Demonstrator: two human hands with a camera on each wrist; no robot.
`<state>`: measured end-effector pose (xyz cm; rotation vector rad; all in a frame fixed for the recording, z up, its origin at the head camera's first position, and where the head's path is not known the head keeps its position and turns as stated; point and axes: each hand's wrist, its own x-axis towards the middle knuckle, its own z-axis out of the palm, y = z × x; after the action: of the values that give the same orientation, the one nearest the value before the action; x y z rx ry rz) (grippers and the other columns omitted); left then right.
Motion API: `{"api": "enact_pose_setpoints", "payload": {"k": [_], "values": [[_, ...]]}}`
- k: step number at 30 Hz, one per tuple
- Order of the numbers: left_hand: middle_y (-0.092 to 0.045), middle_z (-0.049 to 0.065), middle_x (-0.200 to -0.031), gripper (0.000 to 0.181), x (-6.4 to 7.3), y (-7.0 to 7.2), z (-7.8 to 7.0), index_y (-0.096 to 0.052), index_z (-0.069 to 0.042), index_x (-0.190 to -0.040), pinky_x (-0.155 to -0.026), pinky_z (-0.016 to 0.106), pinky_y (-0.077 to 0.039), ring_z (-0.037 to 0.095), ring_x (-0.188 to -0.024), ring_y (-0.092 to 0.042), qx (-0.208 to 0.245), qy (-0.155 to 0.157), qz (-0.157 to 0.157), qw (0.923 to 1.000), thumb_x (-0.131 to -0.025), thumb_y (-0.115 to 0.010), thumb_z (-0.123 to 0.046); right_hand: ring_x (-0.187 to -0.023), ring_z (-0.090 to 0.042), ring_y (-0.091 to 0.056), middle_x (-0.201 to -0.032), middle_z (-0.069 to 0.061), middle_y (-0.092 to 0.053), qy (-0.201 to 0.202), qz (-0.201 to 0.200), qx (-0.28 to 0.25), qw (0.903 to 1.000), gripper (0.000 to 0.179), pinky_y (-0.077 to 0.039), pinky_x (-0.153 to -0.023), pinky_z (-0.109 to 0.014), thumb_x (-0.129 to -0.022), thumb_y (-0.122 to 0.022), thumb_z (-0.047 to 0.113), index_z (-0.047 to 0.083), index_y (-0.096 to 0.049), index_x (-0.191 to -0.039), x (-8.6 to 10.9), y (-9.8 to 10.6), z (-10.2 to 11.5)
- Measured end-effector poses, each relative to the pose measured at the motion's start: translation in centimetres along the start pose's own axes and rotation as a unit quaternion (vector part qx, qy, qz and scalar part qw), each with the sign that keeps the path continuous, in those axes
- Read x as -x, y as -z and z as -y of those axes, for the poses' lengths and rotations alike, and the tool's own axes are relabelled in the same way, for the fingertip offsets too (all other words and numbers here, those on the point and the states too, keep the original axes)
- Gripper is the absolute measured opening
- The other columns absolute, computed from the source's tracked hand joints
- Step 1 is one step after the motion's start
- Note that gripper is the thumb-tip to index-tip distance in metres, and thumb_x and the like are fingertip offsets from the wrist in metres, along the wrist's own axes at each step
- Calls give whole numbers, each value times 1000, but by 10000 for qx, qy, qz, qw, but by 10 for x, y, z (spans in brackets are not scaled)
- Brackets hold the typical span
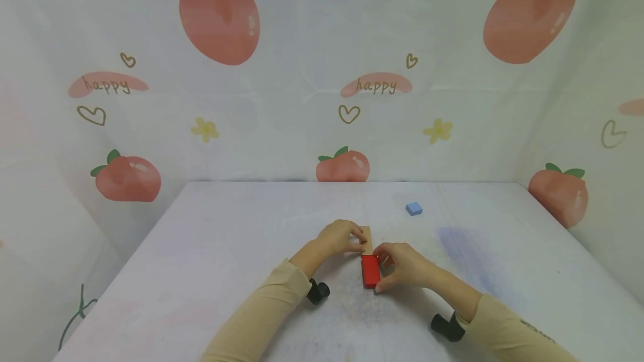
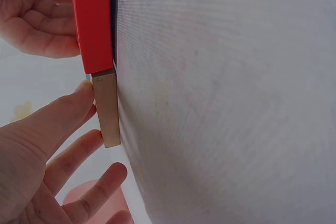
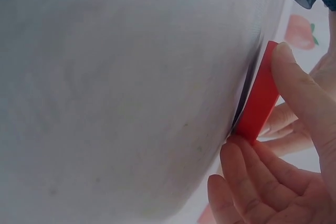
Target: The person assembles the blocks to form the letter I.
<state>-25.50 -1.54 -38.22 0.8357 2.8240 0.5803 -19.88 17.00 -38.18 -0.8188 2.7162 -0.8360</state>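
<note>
A red rectangular block (image 1: 370, 271) lies lengthwise near the middle of the table, a dark strip showing along its underside in the left wrist view. My right hand (image 1: 406, 264) holds it, thumb by the near end and fingertips by the far end. Beyond it, a pale wooden block (image 1: 368, 241) lines up end to end with the red one. My left hand (image 1: 338, 237) pinches the wooden block between thumb and fingers from the left. The left wrist view shows the wooden block (image 2: 106, 109) meeting the red block's end, its top lower than the red one's.
A small blue block (image 1: 414, 209) sits farther back on the white table (image 1: 241, 222), to the right of the hands. A printed cloth (image 1: 297, 60) hangs behind the table. Dark wrist-worn devices (image 1: 318, 291) hang beneath both forearms.
</note>
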Motion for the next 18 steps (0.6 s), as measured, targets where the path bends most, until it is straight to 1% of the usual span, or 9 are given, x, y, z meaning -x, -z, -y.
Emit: {"api": "enact_pose_setpoints", "payload": {"k": [8, 18], "values": [[-67, 1, -117, 23, 0, 0, 0, -74, -16, -102, -101, 32, -44, 18, -116, -57, 25, 18, 12, 10000, -81, -72, -24, -79, -13, -59, -91, -5, -67, -173, 9, 58, 9998, 56, -49, -68, -20, -62, -86, 25, -1, -59, -105, -1, -2, 2], [-67, 1, -117, 23, -1, -1, 0, -74, -16, -102, -101, 33, -44, 18, -117, -57, 95, 44, 27, 9999, -81, -72, -24, -79, -12, -59, -92, -4, -66, -238, 32, 63, 9997, 57, -49, -68, -20, -62, -86, 24, -1, -59, -105, -1, -3, 3]]}}
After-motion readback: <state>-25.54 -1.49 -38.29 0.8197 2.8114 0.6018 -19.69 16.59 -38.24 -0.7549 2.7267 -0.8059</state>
